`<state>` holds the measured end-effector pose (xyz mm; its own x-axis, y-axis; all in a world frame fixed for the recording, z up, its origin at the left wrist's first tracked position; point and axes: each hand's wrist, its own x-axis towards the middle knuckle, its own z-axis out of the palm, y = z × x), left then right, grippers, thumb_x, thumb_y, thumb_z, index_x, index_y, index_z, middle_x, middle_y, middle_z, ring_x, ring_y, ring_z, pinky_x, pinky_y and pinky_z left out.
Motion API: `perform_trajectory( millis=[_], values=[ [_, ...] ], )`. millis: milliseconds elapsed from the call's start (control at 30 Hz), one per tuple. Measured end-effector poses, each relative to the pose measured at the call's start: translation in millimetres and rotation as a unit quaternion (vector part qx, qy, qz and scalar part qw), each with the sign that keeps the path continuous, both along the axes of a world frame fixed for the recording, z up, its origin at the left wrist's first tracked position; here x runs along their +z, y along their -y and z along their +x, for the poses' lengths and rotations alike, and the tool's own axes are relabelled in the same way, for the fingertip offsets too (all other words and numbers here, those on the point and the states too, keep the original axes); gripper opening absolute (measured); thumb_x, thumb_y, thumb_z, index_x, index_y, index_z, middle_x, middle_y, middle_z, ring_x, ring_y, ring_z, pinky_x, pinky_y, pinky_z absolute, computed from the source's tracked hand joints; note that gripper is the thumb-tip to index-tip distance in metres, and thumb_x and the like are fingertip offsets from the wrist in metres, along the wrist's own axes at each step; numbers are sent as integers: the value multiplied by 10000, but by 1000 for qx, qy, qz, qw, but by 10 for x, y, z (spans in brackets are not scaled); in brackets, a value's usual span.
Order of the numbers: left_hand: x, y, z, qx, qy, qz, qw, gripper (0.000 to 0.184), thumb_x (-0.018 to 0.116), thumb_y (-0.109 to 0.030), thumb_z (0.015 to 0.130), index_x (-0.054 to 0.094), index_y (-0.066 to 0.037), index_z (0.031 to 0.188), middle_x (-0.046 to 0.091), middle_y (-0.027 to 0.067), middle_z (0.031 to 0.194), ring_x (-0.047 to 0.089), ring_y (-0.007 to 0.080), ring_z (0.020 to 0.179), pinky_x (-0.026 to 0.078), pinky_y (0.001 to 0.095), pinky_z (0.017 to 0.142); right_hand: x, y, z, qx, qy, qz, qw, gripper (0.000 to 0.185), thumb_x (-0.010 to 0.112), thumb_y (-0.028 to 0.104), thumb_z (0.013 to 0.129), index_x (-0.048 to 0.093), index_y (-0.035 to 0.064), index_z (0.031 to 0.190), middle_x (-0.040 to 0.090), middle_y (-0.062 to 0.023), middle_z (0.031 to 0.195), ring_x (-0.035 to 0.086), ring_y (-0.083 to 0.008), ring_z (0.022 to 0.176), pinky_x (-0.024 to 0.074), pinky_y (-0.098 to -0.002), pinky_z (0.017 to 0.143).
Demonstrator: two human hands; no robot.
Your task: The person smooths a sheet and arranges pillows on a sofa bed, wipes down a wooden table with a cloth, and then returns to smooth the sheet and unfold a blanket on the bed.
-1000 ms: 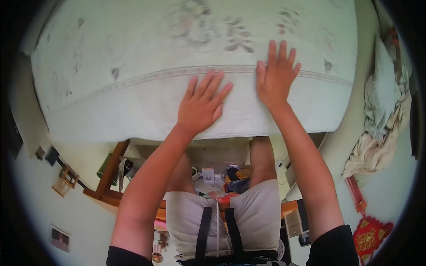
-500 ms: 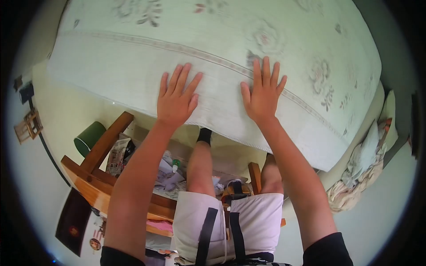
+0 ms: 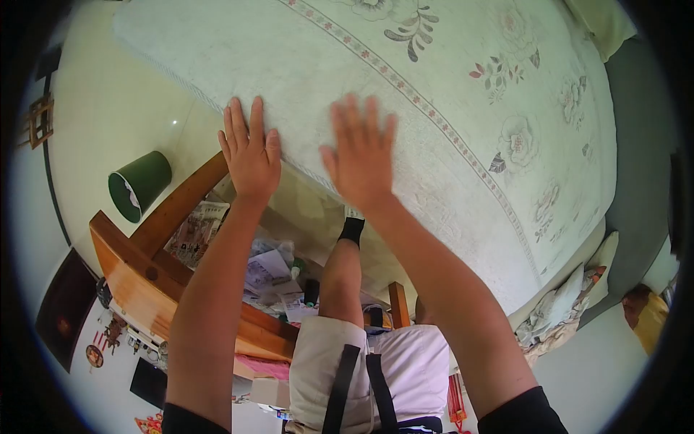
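Observation:
A pale green bedspread [image 3: 311, 79] with flower prints and a patterned border band covers the bed before me. My left hand [image 3: 251, 155] lies at its near edge, fingers stretched forward and the thumb apart, holding nothing. To the right, my right hand [image 3: 361, 155] is over the plain strip between that edge and the border band. Its fingers are spread and slightly blurred, with nothing in them; whether the palm presses on the cloth I cannot tell.
A wooden table or bench [image 3: 130, 264] stands behind me on the left, papers [image 3: 267, 269] piled by its frame. Near it a green bin [image 3: 141, 186] sits on the floor. Crumpled cloths [image 3: 553, 315] lie at the bed's right end.
Both hands have moved left along the bedspread, and the right hand is now closer to the left. The view has shifted, showing more of the bedspread's right side. Both hands stay spread.

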<state>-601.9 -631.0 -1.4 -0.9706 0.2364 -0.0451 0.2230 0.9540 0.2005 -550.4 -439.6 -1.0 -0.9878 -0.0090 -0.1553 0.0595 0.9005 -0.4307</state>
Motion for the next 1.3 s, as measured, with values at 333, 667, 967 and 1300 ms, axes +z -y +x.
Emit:
perform_trajectory(
  millis=[333,667,967,1300],
  values=[
    [412,-104,597,-38,88,-10,995,606,498,-179,964,312,-85,1534,265,211,1589,259,407,1462,215,545,1182,497,-271,1135,145,21,-194,970,624,584,318,945,383,135,1507,288,-93,1606,257,-302,1485,194,-535,1208],
    [457,-2535,1554,-273,136,14,952,625,558,-177,902,392,-94,1499,290,188,1585,262,397,1463,198,558,1187,255,-2798,2356,-190,11,-36,981,607,576,289,958,379,134,1510,260,-139,1602,250,-327,1481,166,-589,1189],
    [188,-4929,3078,-508,136,-61,848,638,553,-201,932,339,-109,1527,230,158,1617,203,383,1487,145,564,1196,63,-4647,4997,-390,103,41,914,545,470,340,1025,320,261,1544,207,-45,1639,181,-247,1510,128,-551,1212],
    [129,-6517,4802,-669,176,-101,715,731,610,-343,944,272,-144,1562,137,158,1644,122,379,1512,70,590,1201,-41,-4902,7098,-690,65,70,717,589,573,300,957,400,123,1491,358,-179,1540,340,-362,1418,262,-554,1142]
  ],
)
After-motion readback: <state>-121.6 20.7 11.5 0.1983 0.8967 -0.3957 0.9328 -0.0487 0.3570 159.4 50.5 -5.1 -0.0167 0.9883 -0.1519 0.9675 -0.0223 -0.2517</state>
